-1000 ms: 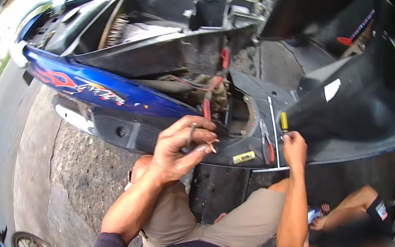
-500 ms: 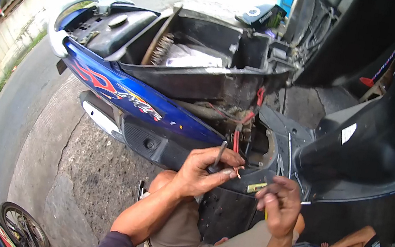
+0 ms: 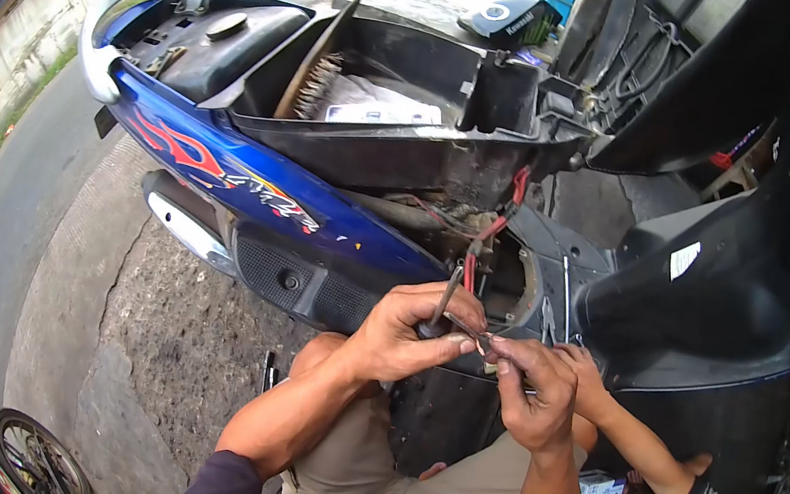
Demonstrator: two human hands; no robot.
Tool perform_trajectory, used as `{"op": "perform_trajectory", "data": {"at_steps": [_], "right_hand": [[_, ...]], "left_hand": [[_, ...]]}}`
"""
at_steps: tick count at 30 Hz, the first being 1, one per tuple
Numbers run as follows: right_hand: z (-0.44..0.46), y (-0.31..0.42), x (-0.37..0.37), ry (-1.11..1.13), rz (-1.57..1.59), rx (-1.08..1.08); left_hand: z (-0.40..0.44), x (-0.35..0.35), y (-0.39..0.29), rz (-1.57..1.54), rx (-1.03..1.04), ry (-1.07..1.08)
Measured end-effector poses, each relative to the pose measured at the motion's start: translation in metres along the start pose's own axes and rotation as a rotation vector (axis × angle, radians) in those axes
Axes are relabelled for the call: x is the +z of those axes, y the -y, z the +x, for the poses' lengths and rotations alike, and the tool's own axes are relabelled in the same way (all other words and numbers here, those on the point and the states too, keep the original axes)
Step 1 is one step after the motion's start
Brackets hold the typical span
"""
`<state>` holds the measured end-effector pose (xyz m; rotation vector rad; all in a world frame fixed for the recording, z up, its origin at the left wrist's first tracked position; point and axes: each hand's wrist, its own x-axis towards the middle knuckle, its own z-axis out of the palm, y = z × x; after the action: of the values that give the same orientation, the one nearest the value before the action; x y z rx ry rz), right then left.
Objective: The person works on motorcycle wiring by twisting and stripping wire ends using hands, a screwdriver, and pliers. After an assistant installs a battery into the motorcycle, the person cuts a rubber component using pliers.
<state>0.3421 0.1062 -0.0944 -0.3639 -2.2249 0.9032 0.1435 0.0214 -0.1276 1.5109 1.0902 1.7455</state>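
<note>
My left hand [image 3: 408, 335] is closed around what looks like a screwdriver [image 3: 450, 290], its shaft pointing up and its dark handle partly covered by my fingers. A dark wire [image 3: 464, 326] runs from between its thumb and fingers to my right hand [image 3: 539, 389], which pinches the wire's end. Both sets of fingertips nearly touch above the scooter's footboard edge. Just below the right fingertips a small yellowish piece [image 3: 490, 369] is partly hidden. Red wires [image 3: 493, 229] come out of the opening in the scooter body beyond my hands.
A blue scooter [image 3: 224, 167] lies across in front of me, its storage bin [image 3: 389, 145] exposed, with a brush [image 3: 315, 84] inside. A long metal tool [image 3: 567, 286] rests on the footboard. Another person's arm [image 3: 636, 438] reaches in from the right, near a small box [image 3: 601, 490].
My right hand has moved left and up to meet the left hand at the wire. The other person's arm has reached forward beside my right hand. The view has shifted slightly.
</note>
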Motion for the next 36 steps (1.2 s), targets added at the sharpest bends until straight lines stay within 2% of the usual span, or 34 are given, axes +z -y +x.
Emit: {"op": "perform_trajectory", "data": {"at_steps": [4,7,14,20,22,29,31,36], "right_hand": [[0.000,0.000,0.000,-0.038,-0.120,-0.099],[-0.007,-0.004,0.006,-0.099,-0.050,-0.068],[-0.014,0.000,0.007,-0.124,-0.112,-0.052],[-0.002,0.007,-0.008,-0.058,-0.144,-0.045],[0.004,0.003,-0.013,-0.038,-0.186,-0.169],[0.016,0.004,-0.008,0.001,-0.192,-0.199],[0.016,0.003,-0.007,-0.051,-0.229,-0.282],[0.021,0.000,-0.008,-0.051,-0.343,-0.431]], "left_hand": [[0.000,0.003,0.000,-0.055,-0.042,-0.002],[-0.002,0.006,0.000,-0.038,-0.057,-0.009],[-0.005,0.019,0.003,-0.027,-0.020,-0.052],[-0.004,0.017,0.003,0.031,-0.022,-0.018],[-0.004,0.014,0.002,0.029,-0.052,0.006],[-0.004,0.019,0.001,0.014,-0.013,-0.042],[-0.006,0.022,0.002,-0.059,-0.046,-0.064],[-0.006,0.020,0.002,-0.015,-0.084,-0.049]]}}
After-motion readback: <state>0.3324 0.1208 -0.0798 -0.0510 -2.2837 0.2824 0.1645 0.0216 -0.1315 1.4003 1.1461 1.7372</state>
